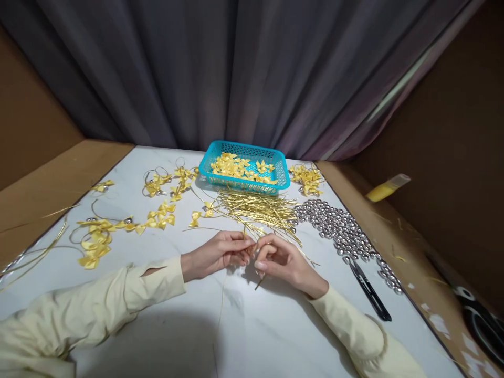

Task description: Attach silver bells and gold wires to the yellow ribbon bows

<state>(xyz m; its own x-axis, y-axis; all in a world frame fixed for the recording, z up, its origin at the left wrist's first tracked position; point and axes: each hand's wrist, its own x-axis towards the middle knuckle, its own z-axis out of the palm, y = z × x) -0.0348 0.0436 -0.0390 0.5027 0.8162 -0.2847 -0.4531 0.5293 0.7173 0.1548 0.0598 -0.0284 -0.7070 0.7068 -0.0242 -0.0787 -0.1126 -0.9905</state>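
Observation:
Over the middle of the white table my left hand (220,253) is closed in a pinch, thumb and forefinger pressed on a thin gold cord (244,229). Close against its fingertips is my right hand (286,263), fingers curled and closed, with a short end of gold cord poking out below them. What lies between the two sets of fingertips is mostly hidden. Just beyond the hands lies a heap of gold cords (255,207). Two yellow ribbon bows (208,209) rest beside that heap, on its left.
A turquoise basket (205,167) with yellow bows stands at the back. Small silver bells or beads (346,231) spread at right, near black tweezers (369,290). Corded bows (96,239) lie at left. Scissors (482,320) and a yellow-filled tube (388,188) are at far right.

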